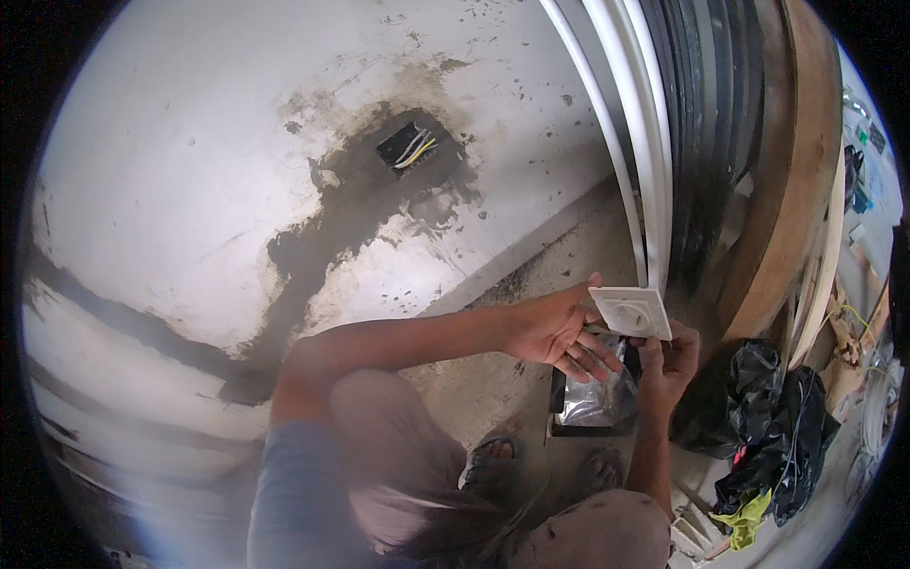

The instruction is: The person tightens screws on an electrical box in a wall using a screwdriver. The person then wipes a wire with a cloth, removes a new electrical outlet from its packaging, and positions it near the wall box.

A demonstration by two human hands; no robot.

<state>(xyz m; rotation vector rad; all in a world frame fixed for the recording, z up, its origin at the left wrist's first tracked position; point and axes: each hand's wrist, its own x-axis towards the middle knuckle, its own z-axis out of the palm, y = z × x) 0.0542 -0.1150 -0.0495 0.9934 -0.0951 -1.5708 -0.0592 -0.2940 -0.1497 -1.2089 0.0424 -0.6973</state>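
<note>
A square white wall socket (pixel 629 311) with a round recess is tilted in front of me, held up off the floor. My right hand (pixel 669 364) grips its lower right edge between thumb and fingers. My left hand (pixel 567 334) is turned palm up at the socket's left side, fingers apart. One fingertip is by the socket's upper left corner; I cannot tell if it touches. In the wall on the left sits a black recessed box (pixel 398 148) with grey, white and yellow wires (pixel 417 152) sticking out, surrounded by dark fresh plaster.
White pipes (pixel 626 104) and dark strips (pixel 711 123) lean at the right beside a brown wooden board (pixel 787 180). A black box with clear plastic wrap (pixel 599 398) stands under my hands. Black plastic bags (pixel 758 408) and a yellow-green cloth (pixel 747 520) lie at the lower right.
</note>
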